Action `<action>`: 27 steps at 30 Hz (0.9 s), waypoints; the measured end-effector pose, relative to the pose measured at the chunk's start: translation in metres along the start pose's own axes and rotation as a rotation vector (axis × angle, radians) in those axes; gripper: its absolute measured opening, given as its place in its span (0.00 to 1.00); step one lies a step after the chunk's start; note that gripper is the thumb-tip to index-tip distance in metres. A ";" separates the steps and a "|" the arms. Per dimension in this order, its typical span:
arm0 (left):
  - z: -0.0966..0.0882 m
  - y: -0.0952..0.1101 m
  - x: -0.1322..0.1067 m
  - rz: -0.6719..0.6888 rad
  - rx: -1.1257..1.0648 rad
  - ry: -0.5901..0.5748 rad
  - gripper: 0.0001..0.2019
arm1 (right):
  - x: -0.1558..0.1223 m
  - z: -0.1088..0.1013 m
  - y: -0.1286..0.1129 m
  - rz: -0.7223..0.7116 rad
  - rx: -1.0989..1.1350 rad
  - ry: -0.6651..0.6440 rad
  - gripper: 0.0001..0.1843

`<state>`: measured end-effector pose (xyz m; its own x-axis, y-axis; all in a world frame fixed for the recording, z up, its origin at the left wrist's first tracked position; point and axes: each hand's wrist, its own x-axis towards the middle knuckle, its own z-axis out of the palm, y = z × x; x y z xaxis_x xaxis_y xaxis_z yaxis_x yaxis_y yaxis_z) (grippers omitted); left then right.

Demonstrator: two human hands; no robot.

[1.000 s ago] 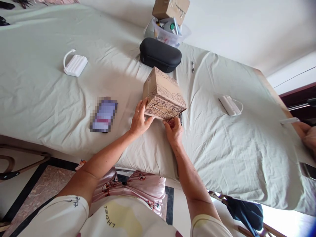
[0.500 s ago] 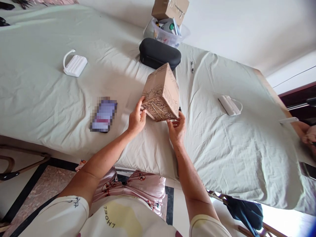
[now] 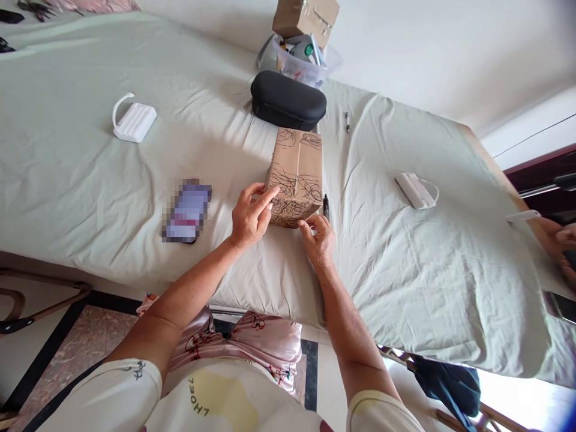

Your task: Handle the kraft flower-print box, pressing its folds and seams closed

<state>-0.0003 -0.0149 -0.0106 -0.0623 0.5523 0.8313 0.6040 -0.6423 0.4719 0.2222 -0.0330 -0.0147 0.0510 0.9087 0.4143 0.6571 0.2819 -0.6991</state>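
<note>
A brown cardboard box covered in black scribbles rests on the cloth in front of me, its taped seam facing up. My left hand grips its near left corner, the index finger lying on the top edge and the thumb against the side. At the lower front edge, the bent fingers of my right hand hold the box near its right corner. A black marker lies along the box's right side, just beyond my right fingers.
Behind the box is a black zip case, then a clear plastic tub under another carton. A phone and white device lie left. Right are a pen, another white device and another person's hand.
The box has come down from a tilted, raised-edge pose and turned, so its taped top now faces up. My left fingers have shifted onto its top edge; the marker shows more fully.
</note>
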 end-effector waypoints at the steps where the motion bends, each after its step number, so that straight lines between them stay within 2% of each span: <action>1: 0.001 0.000 -0.001 0.006 0.001 -0.032 0.18 | 0.000 0.001 -0.001 -0.001 0.006 0.013 0.26; 4: 0.004 0.000 -0.004 0.018 -0.012 -0.109 0.20 | -0.002 0.004 0.000 0.004 0.034 0.105 0.22; 6: 0.007 0.000 -0.005 0.043 -0.029 -0.104 0.20 | -0.004 0.007 0.002 -0.015 0.061 0.181 0.20; 10: 0.009 0.002 -0.006 0.061 -0.030 -0.058 0.20 | -0.005 0.012 0.002 -0.119 0.076 0.287 0.25; 15: 0.009 0.004 -0.005 0.057 0.012 -0.065 0.19 | 0.001 0.010 -0.001 -0.246 0.059 0.326 0.22; 19: 0.009 0.006 -0.004 0.069 0.034 -0.058 0.19 | 0.005 0.011 -0.001 -0.246 0.120 0.346 0.18; 23: 0.007 0.006 -0.004 0.038 -0.026 -0.082 0.19 | 0.006 0.015 0.004 -0.103 0.189 0.270 0.22; 27: 0.006 0.002 -0.005 -0.026 -0.045 -0.121 0.20 | 0.006 0.012 0.008 0.070 0.128 0.002 0.12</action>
<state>0.0058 -0.0159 -0.0155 0.0200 0.6275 0.7784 0.5667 -0.6485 0.5083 0.2192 -0.0213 -0.0245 0.0949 0.9268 0.3634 0.5503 0.2554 -0.7950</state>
